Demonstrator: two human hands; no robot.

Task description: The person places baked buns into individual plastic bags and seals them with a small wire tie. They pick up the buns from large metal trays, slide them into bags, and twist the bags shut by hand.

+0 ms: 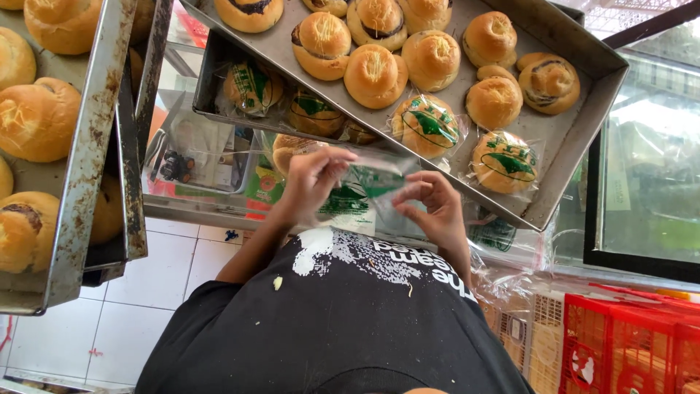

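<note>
While both hands work a clear printed bag (364,191) in front of the chest, the head view shows the left hand (312,182) and right hand (432,204) pinching its opposite edges. By the look of it, packing is partly done: four or so bagged buns (504,162) lie on the metal tray (576,138), the bare buns (375,75) farther back still unwrapped. Whether the held bag contains a bun is unclear; a second tray (87,168) at left is cut off.

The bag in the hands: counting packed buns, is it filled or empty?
Cannot tell: the bag is stretched between left hand and right hand; glare hides its inside.
</note>
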